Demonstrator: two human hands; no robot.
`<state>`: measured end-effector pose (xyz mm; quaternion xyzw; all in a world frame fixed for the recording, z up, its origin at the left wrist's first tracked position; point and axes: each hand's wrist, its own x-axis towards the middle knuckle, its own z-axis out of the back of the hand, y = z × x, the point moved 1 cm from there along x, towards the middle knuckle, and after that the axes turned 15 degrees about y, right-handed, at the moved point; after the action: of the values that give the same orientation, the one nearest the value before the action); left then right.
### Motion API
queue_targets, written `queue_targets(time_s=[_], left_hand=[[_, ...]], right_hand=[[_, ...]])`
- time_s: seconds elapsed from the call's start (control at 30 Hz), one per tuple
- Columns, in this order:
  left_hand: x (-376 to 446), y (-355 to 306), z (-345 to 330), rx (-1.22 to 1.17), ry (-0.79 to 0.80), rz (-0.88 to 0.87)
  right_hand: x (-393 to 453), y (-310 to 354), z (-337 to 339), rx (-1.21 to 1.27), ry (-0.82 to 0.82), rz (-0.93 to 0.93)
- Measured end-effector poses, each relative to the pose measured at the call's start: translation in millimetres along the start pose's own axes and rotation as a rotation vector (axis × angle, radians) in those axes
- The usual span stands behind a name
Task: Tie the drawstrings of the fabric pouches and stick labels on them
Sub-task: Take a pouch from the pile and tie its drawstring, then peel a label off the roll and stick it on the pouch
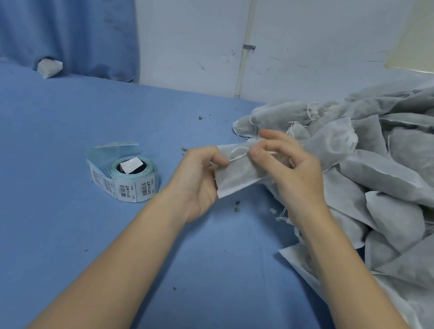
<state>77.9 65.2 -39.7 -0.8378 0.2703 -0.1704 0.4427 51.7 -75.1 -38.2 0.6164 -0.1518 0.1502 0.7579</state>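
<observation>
The label roll (123, 177) lies on the table (37, 223). Right of the roll sits the pouch pile (389, 187). Far behind the roll lies a lone pouch (49, 67).

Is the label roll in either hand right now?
No: the label roll lies on the blue table, while both hands hold a pouch.

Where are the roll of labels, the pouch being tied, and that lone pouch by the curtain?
Label roll (126, 177), head view: its outer barcode strip.
Held pouch (236, 178), head view: its flat fabric body.
Lone pouch (49, 67), head view: its middle.
</observation>
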Motion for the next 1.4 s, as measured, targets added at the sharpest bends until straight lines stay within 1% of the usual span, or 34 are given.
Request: queue_targets(time_s=[0.07,0.1,0.2,0.23,0.33,0.4,0.5,0.57,0.6,0.63,0.67,0.77,0.8,0.83,0.9,0.97,1.03,1.1,1.27,1.4], left_hand=[[-3.3,-3.2,-3.0,0.028,-0.011,-0.017],[-5.2,-3.6,-4.6,0.081,-0.021,-0.029],[-10.3,-0.2,-3.3,0.367,-0.129,-0.108],[-13.6,-0.3,-1.3,0.393,-0.175,-0.14],[-24.8,-10.1,9.8,0.314,-0.222,-0.207],[-31.7,-22.5,17.5,0.302,-0.251,-0.243],[-40.7,-41.4,31.0,0.252,-0.336,-0.308],[-46.5,-56.5,46.7,0.237,-0.465,-0.376],[-49.5,-64.6,55.9,0.234,-0.532,-0.416],[-52.3,-72.0,65.6,0.232,-0.593,-0.46],[-55.1,-77.6,75.2,0.232,-0.652,-0.496],[-62.0,-85.6,100.7,0.238,-0.826,-0.529],[-63.7,-85.7,106.8,0.23,-0.867,-0.526],[-65.2,-85.7,112.3,0.221,-0.897,-0.521],[-65.5,-83.9,119.3,0.219,-0.918,-0.503],[-64.3,-79.7,122.3,0.247,-0.931,-0.472],[-61.9,-76.0,122.4,0.249,-0.929,-0.449],[-59.3,-73.7,122.2,0.255,-0.921,-0.444],[-60.5,-73.9,125.2,0.258,-0.976,-0.466],[-73.1,-78.9,136.8,0.137,-1.067,-0.458]], right_hand=[[-1.2,0.3,-0.9,-0.066,0.027,0.002],[-1.6,0.6,-1.6,-0.106,0.034,0.0],[-1.6,2.6,-6.1,-0.173,0.06,0.022],[-0.8,3.9,-9.1,-0.174,0.076,0.032],[5.3,7.1,-22.8,-0.13,0.109,0.056],[13.1,10.5,-38.0,-0.103,0.117,0.074],[28.1,14.9,-65.0,0.002,0.089,0.075],[36.2,12.3,-80.4,0.163,0.065,-0.016],[39.0,9.1,-87.2,0.237,0.074,-0.087],[39.7,5.2,-92.8,0.259,0.098,-0.146],[39.6,0.3,-97.7,0.186,0.143,-0.18],[42.4,-14.9,-111.7,-0.381,0.361,-0.128],[45.2,-17.0,-116.6,-0.504,0.416,-0.105],[49.2,-17.8,-122.1,-0.567,0.453,-0.105],[56.4,-18.3,-128.4,-0.588,0.488,-0.142],[58.0,-21.8,-129.1,-0.507,0.538,-0.184],[54.4,-28.5,-125.9,-0.424,0.642,-0.219],[49.4,-35.0,-124.3,-0.424,0.715,-0.22],[47.6,-43.8,-132.9,-0.437,0.588,-0.149],[47.4,-44.2,-136.6,-0.49,0.61,-0.172]])
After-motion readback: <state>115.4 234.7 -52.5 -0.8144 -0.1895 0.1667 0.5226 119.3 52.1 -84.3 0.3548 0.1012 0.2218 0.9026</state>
